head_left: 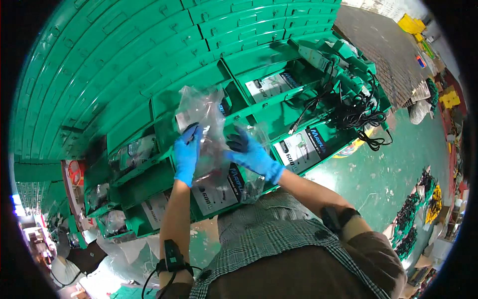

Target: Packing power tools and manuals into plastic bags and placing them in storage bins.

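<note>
My left hand (187,154), in a blue glove with dark fingertips, is closed on the edge of a crumpled clear plastic bag (201,107). My right hand (255,157), gloved the same way, is at the bag's right side with fingers and thumb apart. More clear plastic (256,187) hangs below and beside my right hand. Under the bag are open green metal cases (226,74) with divided compartments. A printed leaflet (214,197) lies beneath my hands, and another leaflet (301,149) is to the right of my right hand.
Green power tools with black cords (348,74) are heaped on the cases at the right. Closed green cases (124,45) are stacked at the back. Bagged parts (134,152) sit in left compartments. Piles of black, green and yellow parts (413,214) lie on the green floor.
</note>
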`<state>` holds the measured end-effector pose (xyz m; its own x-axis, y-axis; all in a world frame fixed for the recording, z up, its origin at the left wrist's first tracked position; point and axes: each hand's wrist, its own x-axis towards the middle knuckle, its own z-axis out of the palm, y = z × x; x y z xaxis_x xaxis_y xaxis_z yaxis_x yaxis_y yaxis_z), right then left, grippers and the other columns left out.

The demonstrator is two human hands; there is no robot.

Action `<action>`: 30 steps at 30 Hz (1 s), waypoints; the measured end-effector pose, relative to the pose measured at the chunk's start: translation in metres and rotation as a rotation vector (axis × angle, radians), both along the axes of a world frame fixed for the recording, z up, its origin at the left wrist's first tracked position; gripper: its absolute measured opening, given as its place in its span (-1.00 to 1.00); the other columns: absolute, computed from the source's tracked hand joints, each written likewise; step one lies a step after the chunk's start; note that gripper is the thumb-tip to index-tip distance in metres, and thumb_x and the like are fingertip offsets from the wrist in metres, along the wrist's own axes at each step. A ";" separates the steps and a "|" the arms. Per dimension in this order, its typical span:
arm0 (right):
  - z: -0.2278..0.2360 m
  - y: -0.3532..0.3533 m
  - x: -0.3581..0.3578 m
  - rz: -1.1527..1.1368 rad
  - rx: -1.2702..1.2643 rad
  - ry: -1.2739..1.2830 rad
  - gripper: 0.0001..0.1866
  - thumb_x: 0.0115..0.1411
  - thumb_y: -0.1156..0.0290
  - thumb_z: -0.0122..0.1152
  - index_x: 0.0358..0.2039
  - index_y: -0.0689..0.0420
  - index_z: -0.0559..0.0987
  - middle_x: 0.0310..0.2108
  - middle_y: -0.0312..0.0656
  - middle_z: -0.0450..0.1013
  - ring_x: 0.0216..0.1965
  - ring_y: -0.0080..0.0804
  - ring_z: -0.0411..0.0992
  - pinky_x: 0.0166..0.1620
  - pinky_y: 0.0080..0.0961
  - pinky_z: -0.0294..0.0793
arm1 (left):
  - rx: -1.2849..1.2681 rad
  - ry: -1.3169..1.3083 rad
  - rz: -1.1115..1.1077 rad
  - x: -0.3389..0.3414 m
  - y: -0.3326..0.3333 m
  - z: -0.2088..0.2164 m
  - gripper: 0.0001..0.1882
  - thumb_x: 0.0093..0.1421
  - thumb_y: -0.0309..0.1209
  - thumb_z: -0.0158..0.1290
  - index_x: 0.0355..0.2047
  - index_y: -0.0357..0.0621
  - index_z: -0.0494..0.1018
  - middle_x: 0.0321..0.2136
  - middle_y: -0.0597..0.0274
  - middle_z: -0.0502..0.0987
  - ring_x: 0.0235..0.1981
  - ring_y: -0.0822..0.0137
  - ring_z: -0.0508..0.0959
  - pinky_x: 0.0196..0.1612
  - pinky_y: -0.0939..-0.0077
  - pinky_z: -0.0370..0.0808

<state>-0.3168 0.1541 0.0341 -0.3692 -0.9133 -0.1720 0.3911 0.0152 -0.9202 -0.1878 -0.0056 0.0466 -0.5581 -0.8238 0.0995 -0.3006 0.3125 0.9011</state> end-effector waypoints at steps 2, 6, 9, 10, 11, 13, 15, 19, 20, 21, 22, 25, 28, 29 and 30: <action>-0.002 -0.026 0.002 0.079 -0.049 -0.151 -0.34 0.09 0.41 0.21 0.17 0.15 0.14 0.03 -0.08 0.29 0.02 -0.33 0.31 0.01 -0.42 0.37 | 0.061 -0.026 -0.034 -0.008 0.015 0.007 -0.69 0.14 -0.37 0.05 -0.13 -0.25 0.47 -0.25 0.14 0.55 -0.29 0.43 0.50 -0.15 0.57 0.42; -0.039 -0.032 -0.006 0.141 -0.001 -0.127 -0.68 0.12 0.45 0.14 -0.09 0.16 0.40 -0.24 -0.19 0.43 -0.25 -0.40 0.41 -0.20 -0.48 0.44 | 0.444 0.121 0.051 0.001 0.020 -0.019 -0.64 0.19 -0.27 -0.01 -0.11 -0.29 0.44 -0.24 0.16 0.54 -0.29 0.45 0.48 -0.17 0.56 0.41; -0.051 -0.028 -0.008 -0.199 0.180 -0.789 -0.76 0.13 0.43 0.14 -0.17 0.15 0.45 -0.31 -0.23 0.45 -0.31 -0.38 0.43 -0.17 -0.40 0.47 | 0.425 0.306 0.199 -0.007 0.024 -0.041 -0.67 0.20 -0.29 -0.02 -0.14 -0.29 0.45 -0.26 0.18 0.54 -0.30 0.47 0.47 -0.19 0.56 0.41; -0.053 -0.028 -0.007 -0.255 0.167 -0.819 -0.74 0.13 0.42 0.15 -0.15 0.16 0.44 -0.29 -0.22 0.44 -0.29 -0.35 0.44 -0.11 -0.35 0.48 | 0.398 0.300 0.185 -0.004 0.027 -0.054 -0.68 0.21 -0.31 -0.02 -0.14 -0.30 0.45 -0.25 0.18 0.54 -0.29 0.48 0.47 -0.19 0.56 0.40; -0.055 -0.027 -0.004 -0.305 0.200 -0.747 -0.75 0.15 0.38 0.14 -0.17 0.17 0.44 -0.33 -0.23 0.43 -0.30 -0.33 0.43 -0.10 -0.31 0.48 | 0.371 0.294 0.171 0.000 0.032 -0.067 -0.69 0.21 -0.32 -0.02 -0.14 -0.30 0.45 -0.25 0.19 0.54 -0.29 0.49 0.46 -0.18 0.56 0.40; -0.050 -0.027 -0.007 -0.316 0.251 -0.796 -0.74 0.16 0.38 0.13 -0.16 0.18 0.43 -0.31 -0.22 0.43 -0.29 -0.31 0.43 -0.10 -0.29 0.48 | 0.332 0.152 0.139 -0.002 0.038 -0.076 -0.73 0.20 -0.39 -0.01 -0.15 -0.30 0.46 -0.24 0.22 0.53 -0.26 0.52 0.44 -0.14 0.60 0.38; -0.051 -0.027 -0.005 -0.247 0.221 -0.894 -0.74 0.15 0.37 0.15 -0.17 0.20 0.44 -0.29 -0.20 0.44 -0.26 -0.31 0.45 -0.13 -0.35 0.50 | 0.585 0.396 0.151 -0.007 0.043 -0.085 -0.74 0.19 -0.43 0.00 -0.14 -0.29 0.46 -0.22 0.22 0.52 -0.23 0.52 0.43 -0.11 0.61 0.38; -0.031 -0.033 0.009 -0.200 0.240 -0.522 -0.77 0.08 0.34 0.24 -0.41 0.27 0.52 -0.43 -0.14 0.45 -0.41 -0.43 0.46 -0.30 -0.56 0.49 | 0.606 0.345 0.167 -0.002 0.043 -0.091 -0.73 0.14 -0.50 0.04 -0.13 -0.29 0.44 -0.21 0.23 0.50 -0.23 0.51 0.42 -0.11 0.60 0.39; -0.030 -0.038 0.008 -0.199 0.317 -0.416 -0.75 0.06 0.31 0.26 -0.43 0.27 0.52 -0.48 -0.16 0.44 -0.46 -0.46 0.43 -0.36 -0.59 0.46 | 0.585 0.290 0.168 0.001 0.042 -0.089 -0.73 0.13 -0.51 0.06 -0.13 -0.29 0.43 -0.21 0.23 0.49 -0.24 0.51 0.42 -0.12 0.60 0.40; -0.030 -0.040 0.004 -0.207 0.389 -0.310 -0.73 0.04 0.29 0.29 -0.45 0.28 0.52 -0.52 -0.17 0.43 -0.51 -0.50 0.41 -0.41 -0.61 0.42 | 0.641 0.361 0.151 0.000 0.045 -0.083 -0.72 0.11 -0.52 0.07 -0.13 -0.29 0.44 -0.23 0.23 0.49 -0.26 0.50 0.43 -0.13 0.59 0.40; -0.020 -0.045 0.006 -0.203 0.464 -0.204 -0.71 0.03 0.27 0.31 -0.46 0.28 0.53 -0.57 -0.19 0.42 -0.55 -0.53 0.39 -0.46 -0.64 0.39 | 0.696 0.433 0.148 0.001 0.049 -0.078 -0.71 0.09 -0.53 0.09 -0.14 -0.28 0.44 -0.25 0.24 0.49 -0.27 0.49 0.43 -0.14 0.58 0.41; -0.009 -0.046 0.008 -0.164 0.334 0.021 -0.66 -0.01 0.17 0.34 -0.48 0.23 0.53 -0.65 -0.30 0.37 -0.63 -0.60 0.28 -0.55 -0.66 0.23 | 0.411 0.207 -0.008 0.003 0.046 -0.050 -0.68 0.01 -0.55 0.13 -0.16 -0.24 0.45 -0.34 0.25 0.49 -0.33 0.47 0.44 -0.16 0.56 0.42; 0.022 -0.041 -0.009 -0.086 0.292 0.464 -0.54 -0.08 0.15 0.37 -0.28 0.23 0.52 -0.58 -0.24 0.42 -0.55 -0.50 0.34 -0.46 -0.54 0.32 | 0.194 0.062 0.066 0.015 0.018 -0.009 -0.74 -0.03 -0.56 0.12 -0.26 -0.20 0.46 -0.45 0.30 0.47 -0.41 0.44 0.44 -0.28 0.53 0.42; 0.026 -0.036 -0.023 -0.059 0.357 0.646 -0.47 -0.11 0.15 0.38 -0.20 0.24 0.50 -0.52 -0.16 0.45 -0.50 -0.39 0.40 -0.39 -0.47 0.38 | 0.109 0.048 0.099 0.019 0.003 0.002 -0.80 -0.02 -0.56 0.11 -0.31 -0.21 0.46 -0.46 0.31 0.48 -0.41 0.44 0.43 -0.32 0.52 0.42; 0.034 -0.031 -0.035 -0.031 0.424 0.832 -0.40 -0.14 0.15 0.39 -0.13 0.24 0.47 -0.46 -0.08 0.49 -0.44 -0.29 0.46 -0.32 -0.41 0.43 | 0.071 0.081 0.134 0.028 -0.007 0.010 -0.87 -0.03 -0.53 0.11 -0.41 -0.19 0.45 -0.50 0.29 0.47 -0.43 0.43 0.44 -0.30 0.51 0.42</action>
<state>-0.3513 0.1227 0.0684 -0.5462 -0.8226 -0.1580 -0.3854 0.4143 -0.8245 -0.1596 -0.0124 0.0562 -0.4357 -0.8967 0.0786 -0.2609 0.2094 0.9424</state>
